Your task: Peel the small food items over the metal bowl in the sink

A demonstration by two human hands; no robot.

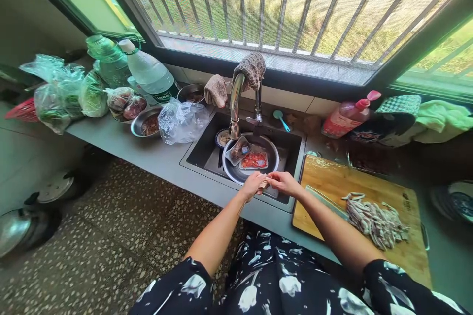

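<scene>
My left hand (252, 185) and my right hand (284, 182) meet over the front edge of the sink (196, 156). Between their fingers is a small pale, brownish lump (263, 184), mostly covered, so its kind is unclear. The left fingers are closed around it, and the right fingertips pinch at its other side. Just beyond the hands, a round metal basin (277, 156) sits in the sink. In it lie a clear pack of red pieces (254, 160) and a bag with something dark (238, 151).
The faucet (235, 103) arches over the basin. On the right, a wooden cutting board (321, 170) carries a cleaver (325, 202) and a heap of pale meat strips (377, 221). Bowls, a plastic bag (181, 122) and a large water bottle (150, 71) stand on the left.
</scene>
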